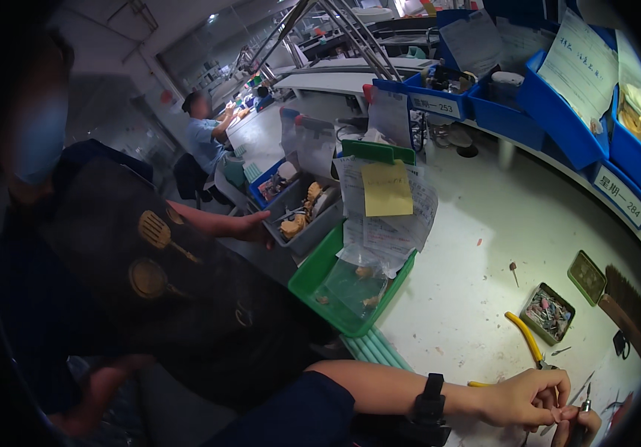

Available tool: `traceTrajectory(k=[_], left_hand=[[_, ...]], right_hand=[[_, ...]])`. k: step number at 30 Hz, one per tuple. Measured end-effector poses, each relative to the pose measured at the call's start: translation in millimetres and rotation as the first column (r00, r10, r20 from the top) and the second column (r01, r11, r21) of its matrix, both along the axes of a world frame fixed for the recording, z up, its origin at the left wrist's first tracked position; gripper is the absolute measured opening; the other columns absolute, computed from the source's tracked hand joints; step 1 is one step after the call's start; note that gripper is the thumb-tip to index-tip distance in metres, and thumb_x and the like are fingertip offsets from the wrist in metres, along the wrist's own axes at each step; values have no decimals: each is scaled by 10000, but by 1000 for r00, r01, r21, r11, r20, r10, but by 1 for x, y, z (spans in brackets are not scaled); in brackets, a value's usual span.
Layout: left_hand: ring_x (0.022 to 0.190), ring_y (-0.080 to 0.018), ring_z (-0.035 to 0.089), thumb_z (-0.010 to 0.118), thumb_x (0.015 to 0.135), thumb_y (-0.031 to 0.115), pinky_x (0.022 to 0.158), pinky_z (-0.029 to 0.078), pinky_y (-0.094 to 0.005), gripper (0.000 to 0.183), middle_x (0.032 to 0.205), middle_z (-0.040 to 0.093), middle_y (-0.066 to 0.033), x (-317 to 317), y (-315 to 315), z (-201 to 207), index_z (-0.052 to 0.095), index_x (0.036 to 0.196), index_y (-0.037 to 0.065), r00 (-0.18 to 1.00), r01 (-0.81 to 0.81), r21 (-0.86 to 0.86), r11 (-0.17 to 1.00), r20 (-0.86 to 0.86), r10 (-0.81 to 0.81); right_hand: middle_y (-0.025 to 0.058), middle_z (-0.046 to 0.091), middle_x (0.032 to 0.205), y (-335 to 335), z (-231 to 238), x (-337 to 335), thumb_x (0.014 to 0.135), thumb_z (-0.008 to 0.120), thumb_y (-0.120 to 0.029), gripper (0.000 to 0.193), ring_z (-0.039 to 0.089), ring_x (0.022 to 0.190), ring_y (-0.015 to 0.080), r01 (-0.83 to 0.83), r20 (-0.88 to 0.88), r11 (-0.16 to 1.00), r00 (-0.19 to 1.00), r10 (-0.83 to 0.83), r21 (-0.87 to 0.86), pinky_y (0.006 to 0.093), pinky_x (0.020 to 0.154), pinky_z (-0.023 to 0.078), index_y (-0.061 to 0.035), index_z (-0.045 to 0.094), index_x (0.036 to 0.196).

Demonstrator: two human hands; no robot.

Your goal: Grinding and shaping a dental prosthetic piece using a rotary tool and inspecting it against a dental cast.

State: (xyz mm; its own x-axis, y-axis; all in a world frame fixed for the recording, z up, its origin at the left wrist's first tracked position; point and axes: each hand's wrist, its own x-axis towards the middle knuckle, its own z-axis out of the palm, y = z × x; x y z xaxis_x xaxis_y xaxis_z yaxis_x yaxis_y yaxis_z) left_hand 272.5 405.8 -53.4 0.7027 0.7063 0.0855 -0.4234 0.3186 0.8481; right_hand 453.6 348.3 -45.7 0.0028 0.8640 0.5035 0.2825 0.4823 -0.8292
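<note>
My left hand (pixel 525 396), with a black band at the wrist, reaches over the bench at the lower right. Its thumb and fingers are pinched together; whatever sits between them is too small or hidden to name. Right against those fingertips is my right hand (pixel 580 429), cut off by the lower edge. It grips a slim rotary handpiece (pixel 586 406) with a metal nose and a thin bur pointing up. Yellow-handled pliers (pixel 525 335) lie just beyond my left hand, partly covered by it.
Past the pliers stand an open tin of burs (pixel 548 313), its lid (pixel 586 278) and a brush (pixel 626 305). A green bin (pixel 313 279) holds papers and a bag. Blue bins (pixel 514 115) line the shelf. At left, a masked person in a dark apron (pixel 179 276) touches a grey bin (pixel 320 223).
</note>
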Motion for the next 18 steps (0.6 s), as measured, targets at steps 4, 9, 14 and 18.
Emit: traceTrajectory(k=[4, 9, 14, 18], left_hand=[[545, -76, 543, 600, 843, 66, 489, 431, -207, 167, 709, 564, -49, 3, -3, -2, 453, 913, 30, 1000, -12, 31, 999, 25, 11], [736, -60, 594, 621, 866, 109, 637, 486, -208, 167, 860, 604, -38, -4, 4, 2, 544, 966, 1, 991, 85, 22, 996, -109, -82], [762, -75, 613, 611, 880, 109, 677, 491, -210, 199, 894, 658, -57, -23, 6, 6, 561, 1041, 4, 981, 60, 33, 998, -185, -53], [678, -79, 594, 603, 883, 114, 617, 476, -206, 166, 825, 648, -60, -11, 8, 9, 575, 1003, 2, 973, -2, 116, 993, -230, 29]], right_hand=[[130, 561, 909, -4, -2, 5, 811, 607, 96, 253, 557, 780, 194, 75, -28, 995, 997, -76, -63, 295, 734, 473, -7, 493, 1012], [158, 536, 1029, -14, 16, -1, 842, 587, 50, 270, 564, 836, 212, 62, -17, 974, 998, -67, -219, 329, 785, 469, -36, 487, 1078], [118, 585, 811, 8, 6, -21, 779, 622, 49, 313, 552, 703, 145, 25, -167, 963, 983, -72, -268, 242, 651, 430, -60, 463, 1025], [118, 581, 827, -1, 9, -7, 790, 617, 53, 302, 564, 747, 155, 29, -140, 961, 988, -70, -276, 262, 696, 446, -50, 463, 1029]])
